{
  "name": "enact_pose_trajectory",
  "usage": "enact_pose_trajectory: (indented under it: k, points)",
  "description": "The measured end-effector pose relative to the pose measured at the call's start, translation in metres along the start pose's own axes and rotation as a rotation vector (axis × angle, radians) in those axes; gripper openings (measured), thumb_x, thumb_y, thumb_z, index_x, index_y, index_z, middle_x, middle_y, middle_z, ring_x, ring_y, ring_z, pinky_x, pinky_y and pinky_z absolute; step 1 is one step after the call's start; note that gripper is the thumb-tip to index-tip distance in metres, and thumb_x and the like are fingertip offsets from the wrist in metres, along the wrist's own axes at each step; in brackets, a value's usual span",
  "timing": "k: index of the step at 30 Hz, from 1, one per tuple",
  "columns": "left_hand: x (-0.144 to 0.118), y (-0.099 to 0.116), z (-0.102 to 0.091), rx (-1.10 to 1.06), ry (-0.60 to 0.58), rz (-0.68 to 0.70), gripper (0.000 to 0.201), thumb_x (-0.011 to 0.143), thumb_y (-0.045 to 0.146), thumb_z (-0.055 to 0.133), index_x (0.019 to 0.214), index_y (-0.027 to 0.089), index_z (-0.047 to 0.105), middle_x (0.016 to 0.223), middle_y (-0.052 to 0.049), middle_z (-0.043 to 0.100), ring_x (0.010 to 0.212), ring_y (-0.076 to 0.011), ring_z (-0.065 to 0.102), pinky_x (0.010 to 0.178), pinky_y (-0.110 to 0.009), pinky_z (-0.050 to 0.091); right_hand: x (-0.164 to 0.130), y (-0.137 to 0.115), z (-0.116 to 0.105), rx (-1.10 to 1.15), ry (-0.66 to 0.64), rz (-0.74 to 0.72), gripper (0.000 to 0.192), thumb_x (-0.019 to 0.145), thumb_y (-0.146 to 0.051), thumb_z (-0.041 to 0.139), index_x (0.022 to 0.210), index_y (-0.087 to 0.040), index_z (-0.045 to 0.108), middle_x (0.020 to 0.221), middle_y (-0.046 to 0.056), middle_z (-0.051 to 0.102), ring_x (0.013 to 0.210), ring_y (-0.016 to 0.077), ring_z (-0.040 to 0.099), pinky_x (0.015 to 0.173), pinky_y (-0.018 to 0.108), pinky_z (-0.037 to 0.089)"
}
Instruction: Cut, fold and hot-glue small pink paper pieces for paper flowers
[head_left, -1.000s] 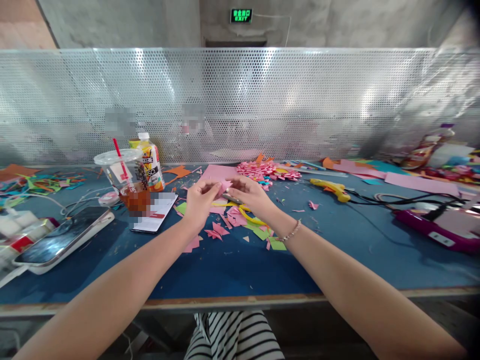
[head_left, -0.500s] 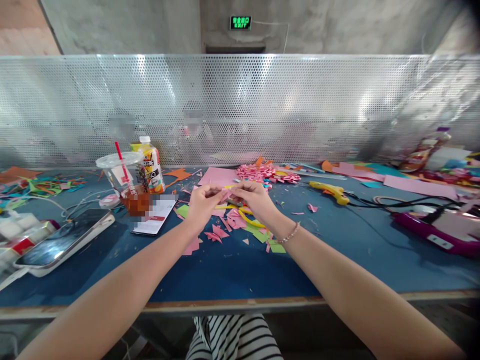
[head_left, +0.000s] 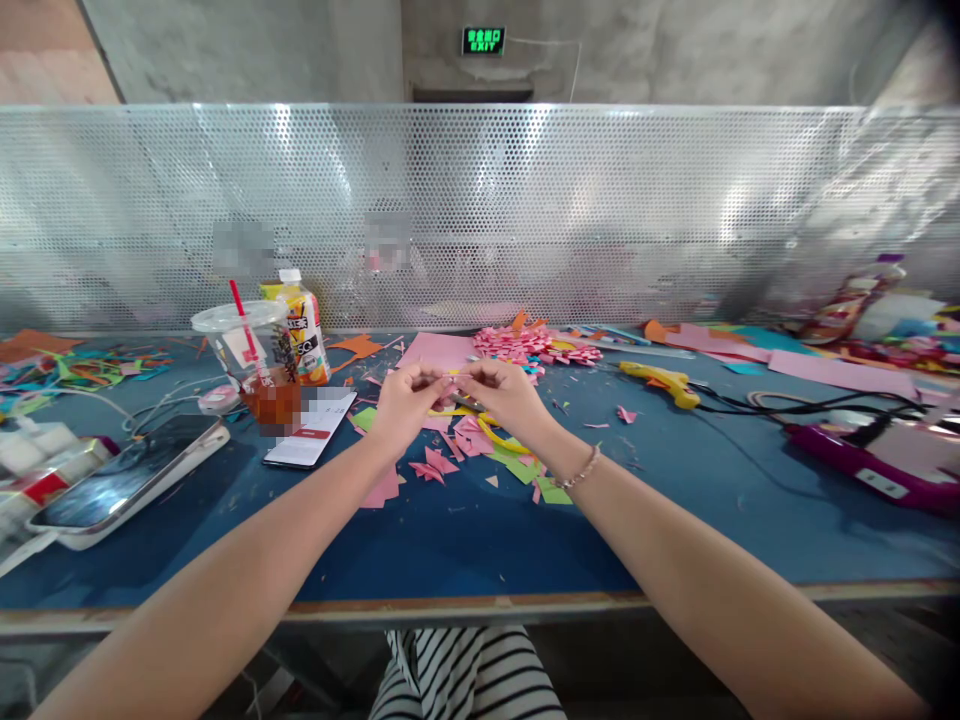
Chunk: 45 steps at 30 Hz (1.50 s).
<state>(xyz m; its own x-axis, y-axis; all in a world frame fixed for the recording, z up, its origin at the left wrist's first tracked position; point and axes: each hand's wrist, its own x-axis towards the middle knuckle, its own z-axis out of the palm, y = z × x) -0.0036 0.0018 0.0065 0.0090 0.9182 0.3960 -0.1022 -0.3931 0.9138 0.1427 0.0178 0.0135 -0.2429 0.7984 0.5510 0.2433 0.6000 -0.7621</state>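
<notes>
My left hand (head_left: 409, 402) and my right hand (head_left: 504, 400) meet fingertip to fingertip over the middle of the table. Both are closed in a pinch on a small piece of pink paper (head_left: 453, 379), mostly hidden by the fingers. Below them lie pink paper scraps (head_left: 433, 465), light green paper pieces (head_left: 555, 492) and yellow-handled scissors (head_left: 501, 438), partly covered by my right hand. Behind the hands sit a sheet of pink paper (head_left: 439, 350) and a heap of folded pink paper pieces (head_left: 517, 345).
On the left stand a plastic cup with a red straw (head_left: 255, 365) and a bottle (head_left: 306, 335), near a phone (head_left: 311, 430) and another phone (head_left: 127, 480). To the right are a yellow glue gun (head_left: 660, 385) and a purple power strip (head_left: 877, 470). A perforated metal screen (head_left: 480, 215) closes the back.
The pink paper shows less between my fingertips than before, and my fingers have shifted slightly around it. Nothing on the table has visibly moved.
</notes>
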Motion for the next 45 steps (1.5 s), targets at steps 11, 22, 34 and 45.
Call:
enact_pose_trajectory:
  k: [11, 22, 34, 45]
  points:
    - [-0.001, -0.007, 0.004, -0.323, -0.058, -0.263, 0.023, 0.069, 0.035, 0.064, 0.072, 0.013, 0.057, 0.066, -0.003, 0.062, 0.058, -0.0116, 0.062, 0.061, -0.025, 0.05, -0.003, 0.008, -0.009, -0.283, 0.175, -0.294, 0.011, 0.074, -0.022, 0.057, 0.072, -0.018, 0.067, 0.069, 0.003, 0.065, 0.067, 0.0134, 0.06, 0.063, 0.027, 0.048]
    - [0.005, -0.014, -0.003, -0.261, 0.012, -0.15, 0.019, 0.063, 0.028, 0.069, 0.072, 0.012, 0.063, 0.062, -0.002, 0.064, 0.058, -0.0103, 0.061, 0.067, -0.026, 0.05, -0.001, 0.014, -0.005, -0.452, 0.025, -0.333, 0.018, 0.079, -0.025, 0.051, 0.091, -0.018, 0.064, 0.092, 0.007, 0.061, 0.084, 0.0154, 0.057, 0.073, 0.031, 0.047]
    - [0.007, -0.018, -0.004, -0.144, 0.029, -0.076, 0.023, 0.064, 0.029, 0.067, 0.082, 0.014, 0.065, 0.065, -0.003, 0.065, 0.06, -0.0103, 0.06, 0.066, -0.026, 0.048, 0.006, 0.036, -0.037, -1.017, -0.562, 0.441, 0.023, 0.062, -0.027, 0.059, 0.078, -0.011, 0.061, 0.072, 0.011, 0.064, 0.057, 0.0186, 0.056, 0.044, 0.026, 0.033]
    - [0.009, -0.009, -0.007, -0.254, 0.194, -0.076, 0.009, 0.061, 0.021, 0.063, 0.061, 0.016, 0.056, 0.045, 0.007, 0.044, 0.04, -0.0036, 0.039, 0.04, -0.017, 0.028, 0.012, 0.016, -0.042, -0.953, -0.359, 0.387, 0.02, 0.075, -0.028, 0.049, 0.076, -0.012, 0.06, 0.08, 0.015, 0.064, 0.066, 0.0199, 0.057, 0.053, 0.027, 0.037]
